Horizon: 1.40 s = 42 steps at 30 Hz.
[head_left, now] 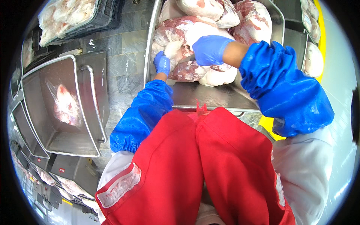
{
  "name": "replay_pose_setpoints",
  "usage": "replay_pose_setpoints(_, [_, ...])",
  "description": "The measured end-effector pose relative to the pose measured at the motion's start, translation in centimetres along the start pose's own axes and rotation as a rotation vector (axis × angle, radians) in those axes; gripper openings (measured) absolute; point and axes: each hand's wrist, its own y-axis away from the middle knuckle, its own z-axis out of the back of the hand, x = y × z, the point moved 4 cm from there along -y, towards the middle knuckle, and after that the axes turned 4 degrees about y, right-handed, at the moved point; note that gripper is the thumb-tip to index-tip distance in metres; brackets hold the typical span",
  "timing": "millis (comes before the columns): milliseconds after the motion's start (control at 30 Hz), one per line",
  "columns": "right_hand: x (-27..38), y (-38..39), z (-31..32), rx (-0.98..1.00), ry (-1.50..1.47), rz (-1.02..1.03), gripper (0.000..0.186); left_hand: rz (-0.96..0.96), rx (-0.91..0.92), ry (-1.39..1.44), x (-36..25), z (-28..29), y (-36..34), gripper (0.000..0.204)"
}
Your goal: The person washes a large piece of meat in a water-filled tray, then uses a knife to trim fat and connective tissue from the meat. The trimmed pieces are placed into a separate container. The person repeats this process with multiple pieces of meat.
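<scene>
Red cloth garment (161, 150) nearest; blue-gloved left hand (162, 63) pinches pale fatty meat (173, 48), blue-gloved right hand (210, 50) grips apparent grey-bladed knife (188, 59): cutting seemingly underway, next stroke likely needing tension.

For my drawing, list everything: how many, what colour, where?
Steel tub: one, silver, top
Raw meat pieces: several, pink and white, tub
Knife: one, grey, among meat
Steel bin: one, silver, left, holding meat
Plastic crate: one, grey, upper left
Pale pieces: many, whitish, crate
Other bins: several, grey, both sides
Yellow strip: one, yellow, upper right
Floor tiles: many, grey, left
Red garment: one, red, bottom
Sleeve covers: two, blue, forearms
Left hand: one, blue-gloved, on meat
Right hand: one, blue-gloved, holding knife
</scene>
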Motion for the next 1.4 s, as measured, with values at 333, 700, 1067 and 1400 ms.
replay_pose_setpoints(333, [-1.8,0.0,-7.1,-0.143,-0.203,-0.126,0.027,0.039,-0.027,-0.039,0.6,-0.1,-0.4,0.027])
replay_pose_setpoints(700, [-5.7,2.2,-18.2,-0.362,-0.334,-0.081,0.058,0.069,0.016,0.013,-0.7,0.8,0.1,0.028])
replay_pose_setpoints(1067, [-3.9,3.2,-19.2,-0.53,-0.343,-0.122,0.051,-0.489,0.065,-0.847,-6.9,-5.1,6.9,0.056])
replay_pose_setpoints(1400, [-2.0,8.7,-11.5,-0.65,-0.279,-0.161,0.04,-0.031,-0.248,-0.296,-4.8,-1.9,1.7,0.026])
